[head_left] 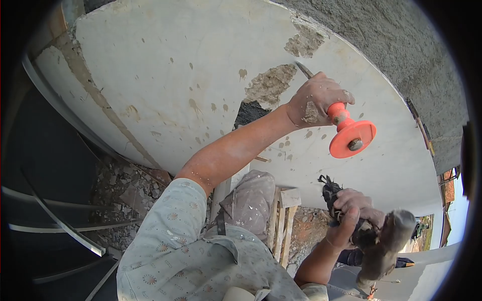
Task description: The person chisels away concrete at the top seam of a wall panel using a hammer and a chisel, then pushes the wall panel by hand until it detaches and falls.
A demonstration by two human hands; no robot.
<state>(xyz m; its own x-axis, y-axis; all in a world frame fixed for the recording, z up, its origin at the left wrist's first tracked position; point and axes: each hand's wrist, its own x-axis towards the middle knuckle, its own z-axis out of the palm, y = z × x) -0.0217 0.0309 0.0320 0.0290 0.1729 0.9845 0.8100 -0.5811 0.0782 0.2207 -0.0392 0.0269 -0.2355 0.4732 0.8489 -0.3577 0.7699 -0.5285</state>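
Observation:
My left hand (315, 99) is wrapped round a chisel (353, 138) with an orange hand guard. Its steel tip meets the pale wall (160, 60), beside a rough chipped patch (272, 84). A dark hole (250, 113) in the wall shows just below that patch, partly behind my left forearm. Lower right, my right hand (355, 206) grips a hammer (396, 233), apart from the chisel. Black, frayed wrapping covers the hammer's handle, and its heavy head is dusty.
Another chipped patch (305, 41) lies near the wall's upper edge, below rough grey cement (386, 45). Rubble (128, 193) covers the ground at lower left, near curved metal strips (65, 220). A wooden frame (282, 226) stands beside my leg.

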